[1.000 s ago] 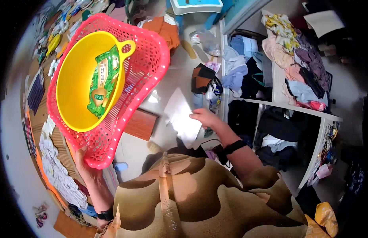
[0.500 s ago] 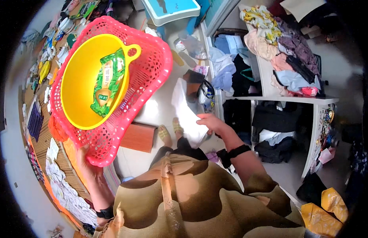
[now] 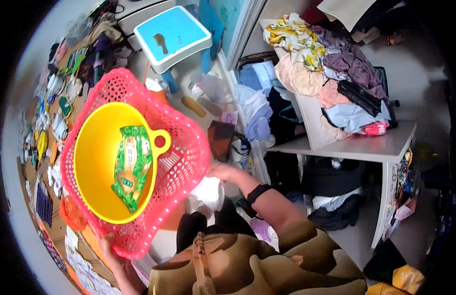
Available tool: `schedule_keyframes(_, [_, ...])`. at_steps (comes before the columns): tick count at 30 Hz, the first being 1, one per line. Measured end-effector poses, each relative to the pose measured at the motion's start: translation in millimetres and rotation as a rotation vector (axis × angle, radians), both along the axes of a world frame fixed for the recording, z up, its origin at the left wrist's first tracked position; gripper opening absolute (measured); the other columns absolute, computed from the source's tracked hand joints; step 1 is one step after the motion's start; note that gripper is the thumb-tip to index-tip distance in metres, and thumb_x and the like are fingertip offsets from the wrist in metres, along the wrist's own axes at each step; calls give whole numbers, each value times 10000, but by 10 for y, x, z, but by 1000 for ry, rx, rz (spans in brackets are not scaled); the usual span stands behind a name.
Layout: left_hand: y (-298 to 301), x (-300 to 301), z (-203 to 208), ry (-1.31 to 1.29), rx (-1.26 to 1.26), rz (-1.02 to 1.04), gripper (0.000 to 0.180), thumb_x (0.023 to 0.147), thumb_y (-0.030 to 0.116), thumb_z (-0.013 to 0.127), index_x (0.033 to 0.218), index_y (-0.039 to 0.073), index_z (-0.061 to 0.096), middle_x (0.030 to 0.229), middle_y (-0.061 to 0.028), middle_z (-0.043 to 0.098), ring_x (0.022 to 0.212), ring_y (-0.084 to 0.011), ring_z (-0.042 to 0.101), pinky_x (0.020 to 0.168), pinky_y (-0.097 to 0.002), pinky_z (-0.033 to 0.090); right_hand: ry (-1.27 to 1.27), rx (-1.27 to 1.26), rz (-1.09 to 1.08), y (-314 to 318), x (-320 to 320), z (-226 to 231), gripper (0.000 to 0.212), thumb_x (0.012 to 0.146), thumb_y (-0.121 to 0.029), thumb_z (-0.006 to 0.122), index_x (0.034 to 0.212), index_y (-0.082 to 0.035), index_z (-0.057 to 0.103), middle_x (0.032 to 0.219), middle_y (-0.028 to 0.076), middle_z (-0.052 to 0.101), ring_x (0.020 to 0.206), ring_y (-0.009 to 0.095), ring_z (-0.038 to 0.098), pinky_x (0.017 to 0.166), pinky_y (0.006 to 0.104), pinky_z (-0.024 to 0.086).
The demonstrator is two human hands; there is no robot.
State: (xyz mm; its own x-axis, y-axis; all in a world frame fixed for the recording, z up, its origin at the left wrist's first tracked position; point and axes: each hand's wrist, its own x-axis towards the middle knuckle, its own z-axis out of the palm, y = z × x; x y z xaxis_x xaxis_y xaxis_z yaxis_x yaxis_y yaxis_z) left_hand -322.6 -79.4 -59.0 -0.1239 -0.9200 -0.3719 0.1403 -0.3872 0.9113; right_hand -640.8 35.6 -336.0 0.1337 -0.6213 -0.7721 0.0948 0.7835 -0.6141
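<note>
One bare left hand (image 3: 110,247) clasps the scalloped rim of a perforated pink plastic basket (image 3: 181,160); the right hand (image 3: 221,172) pinches a limp white sheet (image 3: 207,195) just beside it. In the basket sits a smooth yellow bowl (image 3: 96,162) — looped handle pointing right — cradling a glossy green packet (image 3: 133,167), long axis running top to bottom.
</note>
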Motion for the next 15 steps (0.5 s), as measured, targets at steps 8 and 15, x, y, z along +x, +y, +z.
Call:
schedule_keyframes(8, [-431, -370, -363, -102, 18, -77, 704, 722, 154, 555, 1379, -1, 355, 1235, -142, 517, 1102, -267, 538, 919, -374, 457, 189, -305, -1625, 706, -2112, -679, 386, 947, -262, 537, 1266, -58, 461, 1241, 165, 540, 1025, 324, 565, 797, 453, 503])
schedule_keyframes(15, [-810, -626, -894, -180, 44, -176, 687, 731, 177, 557, 1360, -20, 368, 1223, -137, 525, 1097, -247, 530, 941, -353, 421, 324, 344, -1170, 1017, -1610, -1279, 604, 942, -212, 565, 1468, -113, 285, 1403, 175, 438, 1193, 322, 521, 905, 460, 474])
